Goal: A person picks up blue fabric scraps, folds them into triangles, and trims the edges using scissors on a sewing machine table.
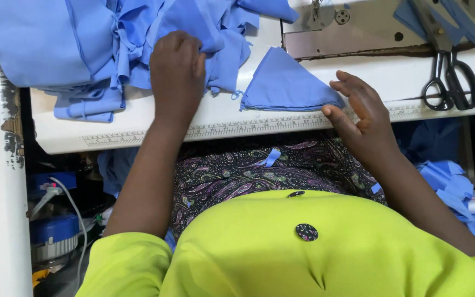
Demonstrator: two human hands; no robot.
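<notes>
My left hand (177, 74) rests knuckles-up on the edge of a big heap of blue fabric pieces (100, 44) at the left of the white sewing table (155, 126), fingers curled into the cloth. A small stack of blue triangular fabric pieces (284, 85) lies in the middle of the table near its front edge. My right hand (358, 113) hovers just right of that stack, fingers spread, thumb near the stack's corner, holding nothing.
Black scissors (451, 82) lie at the right by the sewing machine base (358, 30). A printed ruler runs along the table's front edge. More blue scraps (457, 192) hang at the lower right. A motor and cables (56, 231) sit below left.
</notes>
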